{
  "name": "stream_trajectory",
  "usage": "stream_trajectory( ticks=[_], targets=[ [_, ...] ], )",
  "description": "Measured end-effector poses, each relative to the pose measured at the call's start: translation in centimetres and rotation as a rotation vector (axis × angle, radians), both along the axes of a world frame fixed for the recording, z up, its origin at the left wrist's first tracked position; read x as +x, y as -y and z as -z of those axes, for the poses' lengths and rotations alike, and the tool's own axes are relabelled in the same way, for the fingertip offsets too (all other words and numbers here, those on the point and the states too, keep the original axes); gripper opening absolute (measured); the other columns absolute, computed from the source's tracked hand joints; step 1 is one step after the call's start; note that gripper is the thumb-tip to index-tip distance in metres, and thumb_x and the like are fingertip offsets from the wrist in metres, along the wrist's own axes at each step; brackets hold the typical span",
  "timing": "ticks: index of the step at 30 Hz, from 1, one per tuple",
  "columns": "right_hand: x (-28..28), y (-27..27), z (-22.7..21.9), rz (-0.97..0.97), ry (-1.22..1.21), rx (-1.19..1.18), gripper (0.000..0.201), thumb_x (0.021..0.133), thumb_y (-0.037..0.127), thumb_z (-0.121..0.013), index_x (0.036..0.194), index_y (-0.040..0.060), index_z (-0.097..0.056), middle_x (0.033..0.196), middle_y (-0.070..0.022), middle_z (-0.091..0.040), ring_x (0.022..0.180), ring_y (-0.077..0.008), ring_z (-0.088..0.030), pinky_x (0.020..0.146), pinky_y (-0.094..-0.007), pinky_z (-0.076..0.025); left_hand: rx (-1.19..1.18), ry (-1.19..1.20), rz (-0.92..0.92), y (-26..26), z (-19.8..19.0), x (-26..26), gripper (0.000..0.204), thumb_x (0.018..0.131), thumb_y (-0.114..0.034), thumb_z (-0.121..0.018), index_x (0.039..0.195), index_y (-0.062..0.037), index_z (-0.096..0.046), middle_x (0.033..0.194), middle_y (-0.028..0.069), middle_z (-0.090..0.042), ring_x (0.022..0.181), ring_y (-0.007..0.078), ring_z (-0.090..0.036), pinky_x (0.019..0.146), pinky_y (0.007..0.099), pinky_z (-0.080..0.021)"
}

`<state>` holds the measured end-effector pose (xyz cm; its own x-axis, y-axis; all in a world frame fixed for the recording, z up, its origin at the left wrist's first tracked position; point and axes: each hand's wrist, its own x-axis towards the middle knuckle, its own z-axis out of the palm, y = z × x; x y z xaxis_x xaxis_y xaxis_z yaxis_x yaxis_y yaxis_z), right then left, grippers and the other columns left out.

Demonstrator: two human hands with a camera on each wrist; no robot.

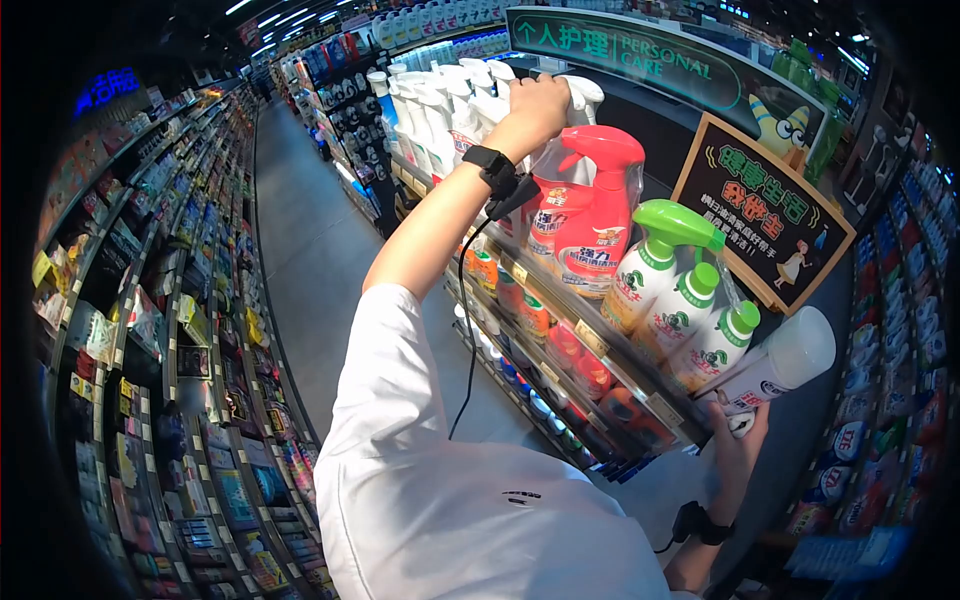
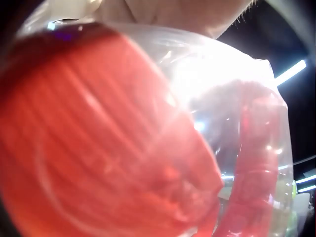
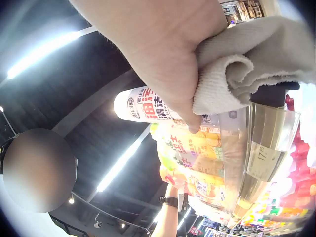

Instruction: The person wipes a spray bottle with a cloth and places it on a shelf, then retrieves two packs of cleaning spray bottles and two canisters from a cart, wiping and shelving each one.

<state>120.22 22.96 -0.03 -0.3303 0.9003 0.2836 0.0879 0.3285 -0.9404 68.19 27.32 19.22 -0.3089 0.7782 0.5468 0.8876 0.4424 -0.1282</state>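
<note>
In the head view the left hand (image 1: 540,105) lies over the tops of the white spray bottles (image 1: 425,110), beside a white spray head (image 1: 585,95); its fingertips are hidden. Red spray bottles (image 1: 600,215) in clear wrap stand just below that wrist and fill much of the left wrist view (image 2: 98,133). At the shelf's near end, the right hand (image 1: 738,440) holds a pale cloth (image 1: 741,424) under a tilted white bottle (image 1: 790,355). Up close in the right wrist view, that hand (image 3: 168,49) grips the bunched cloth (image 3: 222,84) at the shelf's clear edge strip (image 3: 237,148).
Green-capped white bottles (image 1: 690,310) stand between the red bottles and the white one. Behind them leans a framed chalkboard sign (image 1: 765,215). Lower tiers hold orange and red packs (image 1: 535,315). An aisle floor (image 1: 320,240) and a long stocked shelf (image 1: 180,330) lie left; more shelving is right.
</note>
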Motion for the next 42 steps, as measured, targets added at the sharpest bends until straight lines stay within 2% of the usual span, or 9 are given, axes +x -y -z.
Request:
stream_trajectory(
  ticks=[8, 17, 21, 26, 29, 33, 34, 37, 42],
  targets=[
    [-0.3, 0.4, -0.7, -0.003, -0.019, -0.021, 0.052, 0.087, 0.004, -0.083, 0.131, -0.0016, -0.055, 0.111, -0.0095, -0.069, 0.097, -0.0139, -0.065, 0.085, -0.0291, -0.053, 0.081, 0.038, 0.051, -0.7, -0.6, -1.0, 0.041, 0.076, -0.013, -0.077, 0.116, -0.0021, -0.073, 0.121, 0.0225, -0.072, 0.111, 0.0409, -0.071, 0.089, 0.0488, -0.059],
    [-0.3, 0.5, -0.3, -0.005, -0.025, -0.016, 0.050, 0.087, 0.005, -0.083, 0.129, -0.0018, -0.056, 0.111, -0.0100, -0.070, 0.097, -0.0145, -0.066, 0.086, -0.0302, -0.053, -0.039, 0.108, -0.031, -1.1, -2.0, -2.0, 0.054, 0.065, -0.023, -0.093, 0.112, -0.0016, -0.078, 0.129, 0.0243, -0.069, 0.115, 0.0425, -0.070, 0.096, 0.0474, -0.058],
    [0.0, 0.1, 0.0, -0.019, -0.020, 0.035, 0.050, 0.087, 0.006, -0.084, 0.128, -0.0018, -0.056, 0.110, -0.0117, -0.070, 0.096, -0.0163, -0.067, 0.086, -0.0319, -0.053, -0.170, 0.110, -0.117, -1.3, -2.8, -0.9, 0.064, 0.069, -0.025, -0.092, 0.125, -0.0011, -0.073, 0.136, 0.0231, -0.065, 0.123, 0.0404, -0.067, 0.100, 0.0487, -0.056],
    [-0.1, 0.5, -0.6, 0.016, 0.033, 0.069, 0.052, 0.085, 0.006, -0.085, 0.127, -0.0016, -0.056, 0.110, -0.0130, -0.070, 0.096, -0.0185, -0.068, 0.087, -0.0341, -0.054, -0.213, 0.324, -0.045, -1.7, -3.6, -1.9, 0.124, 0.060, -0.062, -0.095, 0.149, 0.0093, -0.045, 0.147, 0.0348, -0.052, 0.135, 0.0494, -0.056, 0.110, 0.0525, -0.050],
    [-0.1, 0.4, -0.5, 0.019, 0.039, 0.113, 0.053, 0.084, 0.005, -0.085, 0.127, -0.0017, -0.056, 0.111, -0.0133, -0.070, 0.097, -0.0196, -0.068, 0.087, -0.0345, -0.054, -0.096, 0.367, 0.034, -2.3, -4.4, -2.8, 0.136, 0.058, -0.073, -0.092, 0.152, 0.0097, -0.041, 0.146, 0.0424, -0.048, 0.137, 0.0517, -0.052, 0.112, 0.0501, -0.048],
    [-0.1, 0.2, -0.3, 0.007, 0.027, 0.078, 0.054, 0.082, 0.002, -0.085, 0.128, -0.0019, -0.057, 0.112, -0.0137, -0.069, 0.097, -0.0211, -0.068, 0.088, -0.0353, -0.054, -0.244, 0.250, 0.380, -3.3, -5.2, -3.8, 0.122, 0.071, -0.072, -0.085, 0.163, -0.0094, -0.036, 0.159, 0.0313, -0.041, 0.139, 0.0469, -0.052, 0.116, 0.0487, -0.045],
    [0.0, 0.1, -0.2, 0.011, 0.035, 0.085, 0.054, 0.081, 0.002, -0.084, 0.128, -0.0018, -0.057, 0.112, -0.0137, -0.069, 0.098, -0.0213, -0.068, 0.089, -0.0355, -0.054, -0.320, 0.212, 0.381, -3.8, -5.2, -4.1, 0.103, 0.080, -0.069, -0.080, 0.161, -0.0163, -0.043, 0.158, 0.0233, -0.048, 0.139, 0.0429, -0.053, 0.117, 0.0480, -0.044],
    [0.0, 0.1, -0.2, 0.022, 0.043, 0.098, 0.055, 0.080, 0.000, -0.084, 0.128, -0.0018, -0.057, 0.113, -0.0137, -0.069, 0.099, -0.0219, -0.068, 0.090, -0.0360, -0.054, -0.443, 0.298, 0.344, -4.8, -5.3, -3.7, 0.095, 0.083, -0.067, -0.079, 0.158, -0.0160, -0.049, 0.153, 0.0212, -0.055, 0.139, 0.0410, -0.054, 0.116, 0.0475, -0.045],
    [0.1, 0.2, 0.0, 0.019, 0.036, 0.105, 0.055, 0.080, 0.000, -0.084, 0.128, -0.0017, -0.057, 0.114, -0.0137, -0.069, 0.099, -0.0225, -0.068, 0.089, -0.0362, -0.054, -0.293, 0.039, 0.357, -6.7, -3.4, -5.2, 0.055, 0.088, -0.047, -0.080, 0.129, -0.0112, -0.072, 0.116, 0.0213, -0.075, 0.109, 0.0417, -0.071, 0.096, 0.0472, -0.056]
  ],
)
